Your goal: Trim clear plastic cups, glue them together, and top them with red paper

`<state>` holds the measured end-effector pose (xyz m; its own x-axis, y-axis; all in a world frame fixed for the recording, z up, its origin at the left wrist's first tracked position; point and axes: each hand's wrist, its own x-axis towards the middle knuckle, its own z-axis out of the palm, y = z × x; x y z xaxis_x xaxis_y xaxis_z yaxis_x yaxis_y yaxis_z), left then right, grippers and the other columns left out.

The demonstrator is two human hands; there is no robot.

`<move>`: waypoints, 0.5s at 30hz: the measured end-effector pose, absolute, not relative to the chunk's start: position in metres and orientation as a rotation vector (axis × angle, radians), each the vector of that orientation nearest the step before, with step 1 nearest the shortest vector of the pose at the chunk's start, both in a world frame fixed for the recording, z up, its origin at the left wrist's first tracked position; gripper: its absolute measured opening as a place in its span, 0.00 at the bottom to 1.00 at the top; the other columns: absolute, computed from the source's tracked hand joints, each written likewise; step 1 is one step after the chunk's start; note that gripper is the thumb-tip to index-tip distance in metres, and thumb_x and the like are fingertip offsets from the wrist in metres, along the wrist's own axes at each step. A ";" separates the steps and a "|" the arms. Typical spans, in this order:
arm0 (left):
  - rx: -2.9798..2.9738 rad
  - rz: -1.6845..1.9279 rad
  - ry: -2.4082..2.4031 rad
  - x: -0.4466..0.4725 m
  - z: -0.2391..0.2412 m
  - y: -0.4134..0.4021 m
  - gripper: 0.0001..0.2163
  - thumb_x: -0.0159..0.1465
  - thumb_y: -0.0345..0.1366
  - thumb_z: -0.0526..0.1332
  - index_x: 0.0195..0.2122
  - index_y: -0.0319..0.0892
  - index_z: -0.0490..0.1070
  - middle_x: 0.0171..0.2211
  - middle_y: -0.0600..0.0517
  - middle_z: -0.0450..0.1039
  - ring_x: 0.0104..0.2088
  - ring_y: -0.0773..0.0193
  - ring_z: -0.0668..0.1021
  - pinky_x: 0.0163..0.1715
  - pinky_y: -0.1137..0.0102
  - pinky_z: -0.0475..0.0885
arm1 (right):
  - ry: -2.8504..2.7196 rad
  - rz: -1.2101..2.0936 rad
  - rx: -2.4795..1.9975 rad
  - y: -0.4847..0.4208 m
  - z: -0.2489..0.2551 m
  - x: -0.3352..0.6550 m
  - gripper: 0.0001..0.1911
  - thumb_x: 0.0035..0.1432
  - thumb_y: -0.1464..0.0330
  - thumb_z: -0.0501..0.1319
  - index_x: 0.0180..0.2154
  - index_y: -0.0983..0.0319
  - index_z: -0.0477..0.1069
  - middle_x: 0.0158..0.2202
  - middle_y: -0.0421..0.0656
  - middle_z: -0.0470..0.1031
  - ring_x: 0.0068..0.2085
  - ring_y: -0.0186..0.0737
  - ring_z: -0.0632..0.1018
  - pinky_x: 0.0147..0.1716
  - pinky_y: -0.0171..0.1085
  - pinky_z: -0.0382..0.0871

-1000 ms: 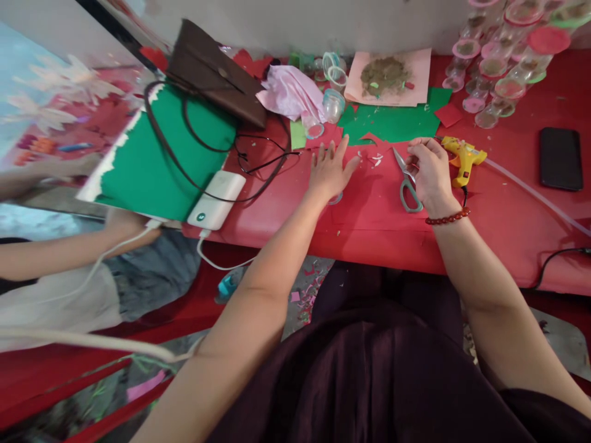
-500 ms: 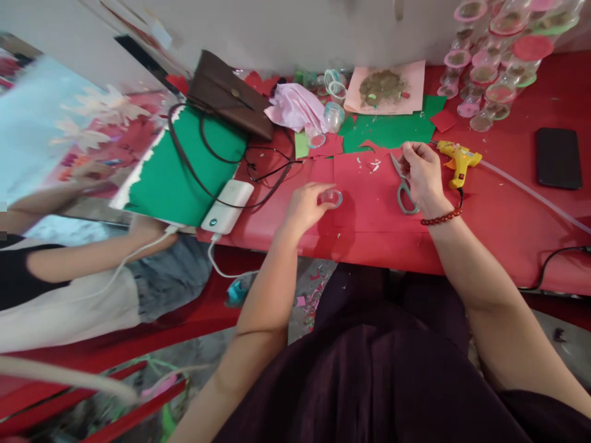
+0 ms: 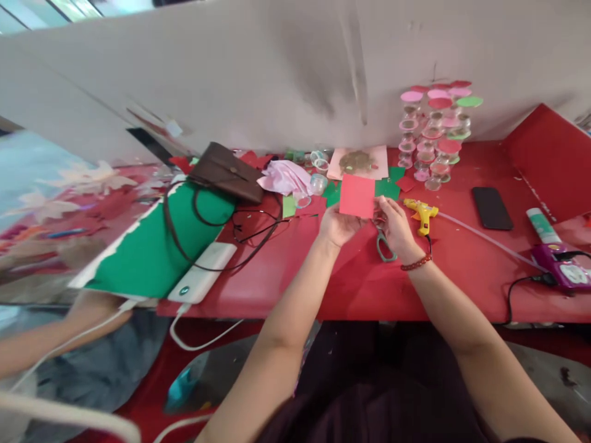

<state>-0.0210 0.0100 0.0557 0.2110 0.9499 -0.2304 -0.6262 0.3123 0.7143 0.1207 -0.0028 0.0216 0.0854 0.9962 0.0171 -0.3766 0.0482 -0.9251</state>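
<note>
Both my hands hold up a red paper square (image 3: pixel 356 195) above the red table (image 3: pixel 286 289). My left hand (image 3: pixel 337 225) grips its lower left edge with closed fingers. My right hand (image 3: pixel 393 226), with a bead bracelet on the wrist, pinches its lower right edge. Grey-handled scissors (image 3: pixel 383 243) lie on the table right under my right hand. A yellow glue gun (image 3: pixel 421 213) lies just to the right of that hand.
A green sheet (image 3: pixel 152 252), a white power bank (image 3: pixel 202 280) with cables and a brown bag (image 3: pixel 226 172) lie at left. Clear cups, green scraps and a stacked cup tower (image 3: pixel 434 132) stand at the back. A black phone (image 3: pixel 492 208) lies at right. Another person's arm (image 3: pixel 50 338) shows at lower left.
My left hand let go of the small clear ring and moved right. Both hands lifted a red paper square off the table. The camera tilted up.
</note>
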 end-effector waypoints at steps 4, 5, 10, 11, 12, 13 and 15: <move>0.393 1.243 0.740 -0.015 0.042 0.017 0.05 0.65 0.30 0.62 0.31 0.43 0.74 0.27 0.53 0.80 0.27 0.68 0.79 0.32 0.73 0.76 | -1.018 0.974 -1.023 -0.004 0.023 0.126 0.24 0.55 0.45 0.68 0.44 0.53 0.74 0.44 0.43 0.79 0.41 0.40 0.78 0.39 0.39 0.75; 0.375 1.257 0.760 -0.016 0.039 0.017 0.06 0.64 0.30 0.63 0.29 0.43 0.73 0.25 0.55 0.78 0.25 0.69 0.78 0.33 0.73 0.76 | -1.119 0.855 -1.031 -0.005 0.024 0.128 0.24 0.54 0.46 0.69 0.46 0.53 0.74 0.49 0.45 0.79 0.46 0.43 0.79 0.44 0.42 0.76; 0.390 1.209 0.819 -0.017 0.037 0.012 0.11 0.66 0.32 0.67 0.26 0.42 0.71 0.22 0.55 0.74 0.24 0.71 0.77 0.30 0.76 0.74 | -1.484 0.582 -0.990 -0.005 0.024 0.131 0.21 0.54 0.55 0.73 0.49 0.52 0.80 0.57 0.49 0.78 0.61 0.52 0.75 0.62 0.51 0.70; 0.400 1.210 0.814 -0.014 0.038 0.011 0.10 0.65 0.32 0.67 0.27 0.41 0.72 0.23 0.55 0.75 0.23 0.71 0.77 0.29 0.76 0.74 | -1.490 0.592 -0.983 -0.005 0.022 0.130 0.17 0.57 0.57 0.71 0.48 0.52 0.81 0.56 0.48 0.79 0.61 0.51 0.76 0.63 0.51 0.69; 0.406 1.216 0.808 -0.012 0.039 0.009 0.09 0.65 0.32 0.68 0.28 0.41 0.73 0.23 0.55 0.75 0.23 0.72 0.77 0.28 0.77 0.74 | -1.484 0.620 -0.982 -0.005 0.021 0.129 0.15 0.59 0.57 0.70 0.47 0.52 0.82 0.55 0.48 0.81 0.59 0.51 0.78 0.63 0.51 0.69; 0.411 1.222 0.802 -0.009 0.040 0.008 0.08 0.65 0.31 0.68 0.29 0.41 0.73 0.24 0.56 0.75 0.23 0.72 0.77 0.28 0.77 0.74 | -1.465 0.658 -0.989 -0.005 0.020 0.129 0.13 0.60 0.57 0.69 0.45 0.53 0.82 0.52 0.47 0.82 0.57 0.50 0.80 0.62 0.51 0.70; 0.418 1.213 0.803 -0.005 0.042 0.005 0.06 0.65 0.31 0.68 0.30 0.41 0.74 0.25 0.55 0.77 0.23 0.72 0.78 0.30 0.76 0.75 | -1.403 0.752 -1.018 -0.004 0.017 0.127 0.12 0.62 0.57 0.67 0.43 0.54 0.83 0.48 0.45 0.85 0.52 0.48 0.82 0.59 0.50 0.73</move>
<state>-0.0053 0.0049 0.0418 0.1290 0.9382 -0.3210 -0.6623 0.3224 0.6763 0.1275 -0.0042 0.0172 0.0676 0.9033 0.4236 0.1474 0.4108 -0.8997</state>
